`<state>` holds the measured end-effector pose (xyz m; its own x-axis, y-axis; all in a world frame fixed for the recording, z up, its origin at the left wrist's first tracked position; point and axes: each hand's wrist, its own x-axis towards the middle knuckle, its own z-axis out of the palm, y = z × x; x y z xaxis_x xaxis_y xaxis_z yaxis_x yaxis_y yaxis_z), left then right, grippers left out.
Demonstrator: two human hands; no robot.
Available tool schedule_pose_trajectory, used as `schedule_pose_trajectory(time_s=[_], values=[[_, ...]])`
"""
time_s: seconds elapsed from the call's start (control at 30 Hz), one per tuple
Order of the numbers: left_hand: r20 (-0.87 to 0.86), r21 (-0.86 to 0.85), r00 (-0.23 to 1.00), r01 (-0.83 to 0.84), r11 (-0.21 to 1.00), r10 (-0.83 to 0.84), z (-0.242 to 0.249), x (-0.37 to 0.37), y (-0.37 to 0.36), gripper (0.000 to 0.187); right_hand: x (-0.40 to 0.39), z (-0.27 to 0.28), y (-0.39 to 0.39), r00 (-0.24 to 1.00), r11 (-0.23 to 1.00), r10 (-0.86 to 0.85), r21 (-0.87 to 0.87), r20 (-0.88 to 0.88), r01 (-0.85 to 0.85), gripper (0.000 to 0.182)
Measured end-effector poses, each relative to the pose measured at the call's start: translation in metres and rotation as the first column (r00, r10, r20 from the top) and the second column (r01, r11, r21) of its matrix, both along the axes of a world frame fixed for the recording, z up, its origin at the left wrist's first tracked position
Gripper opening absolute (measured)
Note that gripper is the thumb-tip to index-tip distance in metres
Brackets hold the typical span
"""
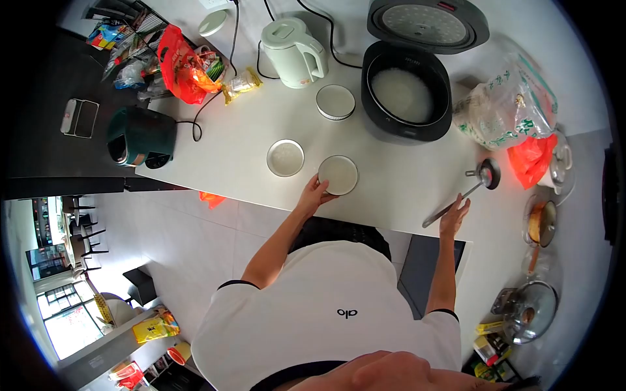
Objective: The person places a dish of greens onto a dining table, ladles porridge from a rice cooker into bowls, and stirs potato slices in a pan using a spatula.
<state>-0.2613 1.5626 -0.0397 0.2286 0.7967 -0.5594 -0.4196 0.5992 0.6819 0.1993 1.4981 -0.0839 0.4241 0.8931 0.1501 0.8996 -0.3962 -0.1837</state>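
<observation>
My left hand [314,197] grips the near left edge of a round, pale bowl [338,174], with the thumb beside its rim and fingers along the bottom edge. A second bowl [285,158] stands just left of it, and a third [335,102] is farther back. My right hand [454,216] has its fingers apart beside the long handle of a ladle [446,210], fingertips at or very near it. The ladle's head lies at a small dark dish [490,173]. Behind the bowls, an open rice cooker [407,94] holds whitish content.
A pale green kettle [291,55] stands at the back. Red bag [179,68] and dark green appliance [147,135] are at the left. Clear plastic bag [505,107], pan [541,223] and glass lid [531,311] are on the right. Cords run behind.
</observation>
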Motion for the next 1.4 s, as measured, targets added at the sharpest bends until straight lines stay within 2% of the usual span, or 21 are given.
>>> schedule_pose_trajectory(time_s=[0.07,0.1,0.17,0.23,0.3,0.33,0.37,0.43,0.53,0.63,0.67,0.77,0.8,0.87,0.93,1.0,1.07,1.17,1.27,1.4], values=[[-0.023,-0.008,1.0,-0.016,1.0,0.016,-0.003,0.001,0.001,0.046,-0.007,0.02,0.02,0.99,0.989,0.041,0.135,0.132,-0.059,0.056],[-0.043,-0.009,0.999,-0.018,1.0,0.018,-0.004,0.002,-0.002,0.046,-0.016,0.045,0.04,0.986,0.958,0.123,0.245,0.111,-0.147,0.056],[-0.056,-0.006,0.998,-0.016,1.0,0.016,-0.008,0.004,0.0,0.047,-0.045,0.123,0.099,0.957,0.834,0.243,0.471,0.156,-0.288,0.057],[-0.053,-0.019,0.998,-0.026,0.999,0.025,-0.009,0.003,-0.003,0.047,-0.071,0.203,0.161,0.917,0.647,0.328,0.653,0.228,-0.394,0.055],[-0.118,-0.049,0.992,-0.055,0.997,0.049,0.001,0.005,-0.004,0.052,-0.095,0.286,0.22,0.836,0.482,0.389,0.688,0.388,-0.543,0.055],[-0.154,-0.076,0.985,-0.084,0.994,0.072,0.004,0.004,-0.004,0.053,-0.108,0.32,0.249,0.824,0.428,0.397,0.713,0.404,-0.555,0.053],[-0.192,-0.106,0.977,-0.116,0.988,0.094,0.006,0.003,-0.006,0.055,-0.12,0.345,0.279,0.818,0.38,0.387,0.735,0.425,-0.562,0.051],[-0.361,-0.055,0.931,-0.08,0.995,0.055,-0.003,-0.003,-0.009,0.056,-0.137,0.379,0.334,0.809,0.335,0.322,0.74,0.491,-0.583,0.044],[-0.577,0.035,0.812,-0.08,0.996,0.085,-0.005,-0.007,-0.008,0.052,-0.149,0.387,0.369,0.866,0.768,0.377,0.412,0.33,-0.491,0.044],[-0.704,0.181,0.682,-0.095,0.979,0.196,-0.005,-0.007,-0.004,0.044,-0.144,0.358,0.383,0.849,0.678,0.371,0.515,0.377,-0.525,0.04],[-0.731,0.234,0.638,-0.096,0.968,0.24,-0.005,-0.005,-0.002,0.041,-0.14,0.346,0.381,0.833,0.604,0.367,0.575,0.414,-0.552,0.035],[-0.811,0.414,0.466,0.029,0.91,0.354,0.012,-0.002,0.008,0.036,-0.155,0.333,0.317,0.809,0.627,0.404,0.515,0.427,-0.585,0.031],[-0.792,0.433,0.488,0.025,0.901,0.367,0.018,-0.001,0.016,0.035,-0.157,0.318,0.295,0.799,0.614,0.389,0.518,0.458,-0.595,0.03],[-0.752,0.471,0.528,0.015,0.882,0.393,0.026,0.003,0.037,0.034,-0.166,0.292,0.249,0.807,0.665,0.404,0.468,0.431,-0.582,0.036],[-0.74,0.417,0.585,0.009,0.909,0.333,0.023,0.004,0.071,0.037,-0.168,0.253,0.219,0.822,0.717,0.421,0.415,0.383,-0.561,0.043],[-0.721,0.446,0.599,0.016,0.895,0.348,-0.007,0.002,0.115,0.049,-0.174,0.212,0.196,0.85,0.768,0.408,0.377,0.333,-0.517,0.047],[-0.757,0.384,0.582,0.03,0.923,0.296,-0.028,0.004,0.161,0.064,-0.179,0.177,0.181,0.875,0.816,0.387,0.333,0.292,-0.472,0.052],[-0.569,0.075,0.809,-0.128,0.989,0.148,0.043,0.025,0.189,0.081,-0.183,0.134,0.17,0.901,0.864,0.361,0.279,0.239,-0.42,0.058],[-0.471,-0.065,0.871,-0.193,0.979,0.141,0.035,0.032,0.21,0.083,-0.184,0.113,0.168,0.915,0.889,0.336,0.247,0.222,-0.386,0.062],[-0.286,-0.058,0.935,-0.236,0.97,0.21,0.003,0.038,0.222,0.063,-0.188,0.117,0.165,0.922,0.883,0.344,0.274,0.177,-0.382,0.064]])
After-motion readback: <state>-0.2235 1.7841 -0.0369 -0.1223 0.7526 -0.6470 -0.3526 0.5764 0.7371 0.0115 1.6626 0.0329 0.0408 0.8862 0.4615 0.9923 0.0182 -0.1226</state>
